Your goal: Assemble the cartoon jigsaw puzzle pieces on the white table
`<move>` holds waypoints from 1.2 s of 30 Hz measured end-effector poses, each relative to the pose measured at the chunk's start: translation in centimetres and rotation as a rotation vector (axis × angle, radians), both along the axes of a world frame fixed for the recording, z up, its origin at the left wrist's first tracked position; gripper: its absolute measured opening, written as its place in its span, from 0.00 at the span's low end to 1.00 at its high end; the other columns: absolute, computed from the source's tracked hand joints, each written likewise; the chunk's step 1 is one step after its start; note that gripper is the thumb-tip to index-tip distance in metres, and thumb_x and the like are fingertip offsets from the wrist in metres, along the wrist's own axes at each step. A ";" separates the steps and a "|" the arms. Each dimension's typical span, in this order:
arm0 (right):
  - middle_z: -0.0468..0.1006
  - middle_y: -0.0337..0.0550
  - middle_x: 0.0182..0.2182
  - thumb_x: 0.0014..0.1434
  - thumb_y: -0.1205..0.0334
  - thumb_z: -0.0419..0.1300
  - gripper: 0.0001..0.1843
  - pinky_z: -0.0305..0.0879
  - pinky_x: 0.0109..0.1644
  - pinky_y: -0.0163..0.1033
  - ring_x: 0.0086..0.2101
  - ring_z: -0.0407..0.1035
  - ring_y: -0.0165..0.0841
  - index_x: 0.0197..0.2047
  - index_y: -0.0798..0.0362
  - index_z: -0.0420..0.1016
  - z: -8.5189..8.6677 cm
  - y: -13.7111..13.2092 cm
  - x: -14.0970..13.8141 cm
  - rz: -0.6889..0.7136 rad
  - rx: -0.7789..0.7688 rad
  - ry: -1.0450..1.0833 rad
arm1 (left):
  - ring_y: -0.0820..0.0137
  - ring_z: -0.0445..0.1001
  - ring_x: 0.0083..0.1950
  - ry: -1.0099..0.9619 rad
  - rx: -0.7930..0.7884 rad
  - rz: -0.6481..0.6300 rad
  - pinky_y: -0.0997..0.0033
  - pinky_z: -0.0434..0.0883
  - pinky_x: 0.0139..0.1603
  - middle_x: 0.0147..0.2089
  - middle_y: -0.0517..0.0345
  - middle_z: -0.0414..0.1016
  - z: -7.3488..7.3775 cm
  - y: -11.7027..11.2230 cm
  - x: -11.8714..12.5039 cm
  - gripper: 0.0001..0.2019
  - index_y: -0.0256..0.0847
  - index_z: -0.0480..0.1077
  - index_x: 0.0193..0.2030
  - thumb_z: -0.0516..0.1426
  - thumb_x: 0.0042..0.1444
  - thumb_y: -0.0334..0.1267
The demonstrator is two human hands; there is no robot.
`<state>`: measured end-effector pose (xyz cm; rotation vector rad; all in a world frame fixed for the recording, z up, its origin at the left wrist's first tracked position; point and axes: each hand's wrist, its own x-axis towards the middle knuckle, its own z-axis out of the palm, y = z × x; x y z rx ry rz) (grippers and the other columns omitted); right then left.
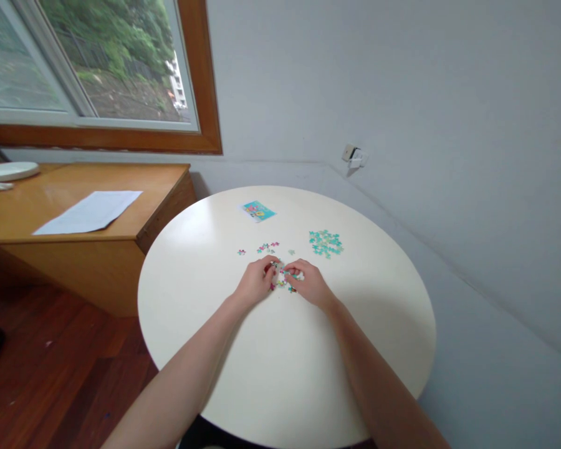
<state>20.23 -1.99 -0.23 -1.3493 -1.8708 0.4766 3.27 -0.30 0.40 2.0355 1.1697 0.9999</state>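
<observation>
Both my hands are close together over a small group of colourful jigsaw puzzle pieces (pixel 281 284) near the middle of the white round table (pixel 271 355). My left hand (pixel 256 277) is curled, with a puzzle piece (pixel 275 264) between its thumb and forefinger. Across from it, my right hand (pixel 311 284) pinches a small puzzle piece (pixel 287 272), partly covered by the fingertips. Whether these pieces are joined is too small to tell. Just beyond my hands lie several loose pink and green pieces (pixel 266 247), and a pale piece (pixel 292 252) lies apart.
A heap of teal puzzle pieces (pixel 326 243) lies to the right. Farther back is a colourful picture card (pixel 258 211). On the left, a wooden desk (pixel 163 193) bears a paper sheet (pixel 91 212). A wall socket with a plug (pixel 355 156) is behind the table.
</observation>
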 end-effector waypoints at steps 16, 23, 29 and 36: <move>0.72 0.38 0.28 0.51 0.72 0.53 0.09 0.62 0.35 0.34 0.28 0.65 0.27 0.31 0.53 0.74 -0.9 0.6 0.5 -0.043 -0.040 0.050 | 0.77 0.66 0.24 -0.043 -0.152 -0.356 0.80 0.61 0.25 0.25 0.59 0.74 0.5 -1.2 0.7 0.09 0.36 0.71 0.37 0.52 0.51 0.32; 0.71 0.37 0.26 0.51 0.72 0.54 0.08 0.62 0.35 0.33 0.27 0.65 0.27 0.30 0.54 0.74 -0.9 0.6 0.4 -0.040 -0.058 0.055 | 0.78 0.57 0.20 0.128 -0.088 -0.191 0.79 0.54 0.23 0.18 0.66 0.63 1.2 -1.0 0.3 0.11 0.35 0.72 0.38 0.52 0.50 0.31; 0.72 0.37 0.27 0.51 0.73 0.54 0.09 0.62 0.35 0.32 0.28 0.66 0.27 0.30 0.54 0.74 -0.9 0.6 0.4 -0.040 -0.065 0.044 | 0.78 0.56 0.22 0.172 -0.041 -0.252 0.78 0.55 0.25 0.20 0.63 0.65 1.4 -0.9 0.2 0.14 0.34 0.75 0.36 0.48 0.52 0.30; 0.72 0.38 0.28 0.51 0.74 0.54 0.10 0.62 0.36 0.33 0.29 0.66 0.27 0.31 0.54 0.75 -1.0 0.7 0.4 -0.045 -0.059 0.011 | 0.78 0.57 0.21 0.180 -0.032 -0.256 0.78 0.55 0.25 0.20 0.62 0.67 0.9 -0.7 0.3 0.15 0.34 0.74 0.40 0.48 0.54 0.31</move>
